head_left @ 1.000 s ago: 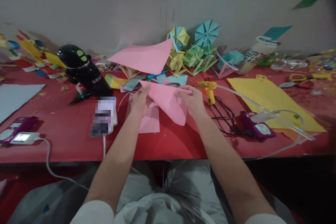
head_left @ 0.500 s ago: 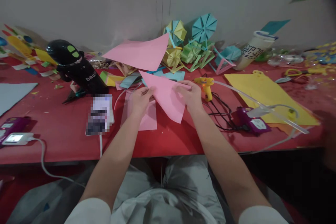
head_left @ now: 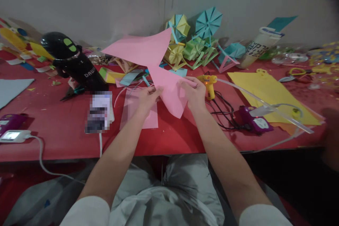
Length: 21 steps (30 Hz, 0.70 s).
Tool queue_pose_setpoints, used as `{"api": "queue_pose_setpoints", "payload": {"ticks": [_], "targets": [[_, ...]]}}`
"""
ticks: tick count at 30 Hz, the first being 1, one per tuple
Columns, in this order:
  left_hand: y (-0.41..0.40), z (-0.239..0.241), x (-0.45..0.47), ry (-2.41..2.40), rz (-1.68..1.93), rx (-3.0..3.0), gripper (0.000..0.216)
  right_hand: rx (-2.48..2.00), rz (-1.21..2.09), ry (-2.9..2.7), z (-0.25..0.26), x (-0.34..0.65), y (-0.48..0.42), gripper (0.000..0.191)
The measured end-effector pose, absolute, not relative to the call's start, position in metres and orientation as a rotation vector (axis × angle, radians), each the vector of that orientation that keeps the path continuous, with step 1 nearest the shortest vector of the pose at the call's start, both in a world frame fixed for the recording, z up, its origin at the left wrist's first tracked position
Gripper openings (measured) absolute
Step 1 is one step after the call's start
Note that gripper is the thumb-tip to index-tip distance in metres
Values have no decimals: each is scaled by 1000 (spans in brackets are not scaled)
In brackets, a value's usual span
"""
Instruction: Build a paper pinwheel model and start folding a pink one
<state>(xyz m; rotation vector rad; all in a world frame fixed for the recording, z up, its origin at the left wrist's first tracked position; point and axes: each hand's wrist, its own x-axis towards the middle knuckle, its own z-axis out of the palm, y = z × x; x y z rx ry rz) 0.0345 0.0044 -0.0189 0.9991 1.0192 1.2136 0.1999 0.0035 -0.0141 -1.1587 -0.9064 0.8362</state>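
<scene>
Between my two hands, above the red table (head_left: 172, 141), is a sheet of pink paper (head_left: 171, 93). My left hand (head_left: 148, 98) pinches its left edge between thumb and fingers. At the right edge, my right hand (head_left: 194, 91) is closed on the sheet, with the thumb on its face and the fingers behind. The sheet is tilted and slightly curved, with one corner pointing down toward me. Beneath my left hand, another pink sheet (head_left: 137, 113) lies flat on the table. A larger pink sheet (head_left: 140, 47) leans over the paper pieces at the back.
Folded paper lanterns (head_left: 208, 23) stand by the wall. A yellow glue gun (head_left: 210, 84) lies right of my right hand, near a purple power socket (head_left: 255, 122) and yellow paper (head_left: 270, 93). To the left are a black bottle (head_left: 75, 65) and a phone (head_left: 99, 113).
The held pink sheet has tilted, its lower corner shifting slightly up and left. Both hands still grip it, the left having moved slightly to the right. The camera view has shifted a little.
</scene>
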Motion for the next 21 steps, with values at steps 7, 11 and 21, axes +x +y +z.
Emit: {"api": "queue_pose_setpoints", "payload": {"ticks": [7,11,21], "targets": [[4,-20,35,1080,1242,992,31,-1167,835,-942,-17,200,4,28],[4,-21,36,1025,1192,1007,33,-1126,798,-887,-17,201,5,24],[5,-26,36,1089,1232,1103,27,-1164,775,-879,-17,201,7,27]]}}
